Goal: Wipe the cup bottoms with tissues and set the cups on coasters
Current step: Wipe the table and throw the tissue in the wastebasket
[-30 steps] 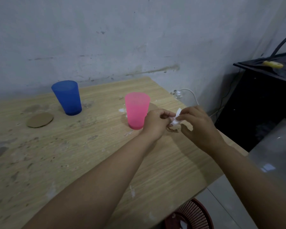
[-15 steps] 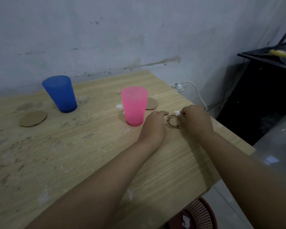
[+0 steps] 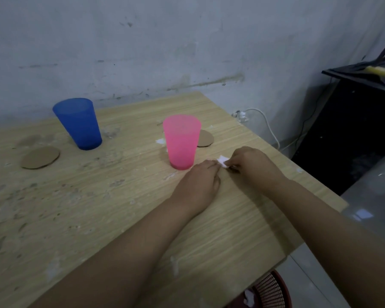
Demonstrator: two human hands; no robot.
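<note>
Two hands meet low over the wooden surface [image 3: 125,210], just right of the pink cup [image 3: 182,142]; the left hand [image 3: 198,185] lies knuckles up, its fingers bent toward a small white tissue [image 3: 222,162] and touching it, though whether they pinch it cannot be told; the right hand [image 3: 253,166] has its fingers curled and pinches the tissue from the right side. The pink cup stands upright on the bare surface, rim up; a round brown coaster [image 3: 206,138] lies just beyond it on the far right, partly hidden by the cup. The blue cup [image 3: 78,123] stands upright at the far left, also on the bare surface; a second coaster [image 3: 40,157] lies near it on the near left, apart from it. One red basket [image 3: 273,291] sits on the floor below the near right edge of the surface; a white cable [image 3: 267,125] hangs beyond the far right edge.
</note>
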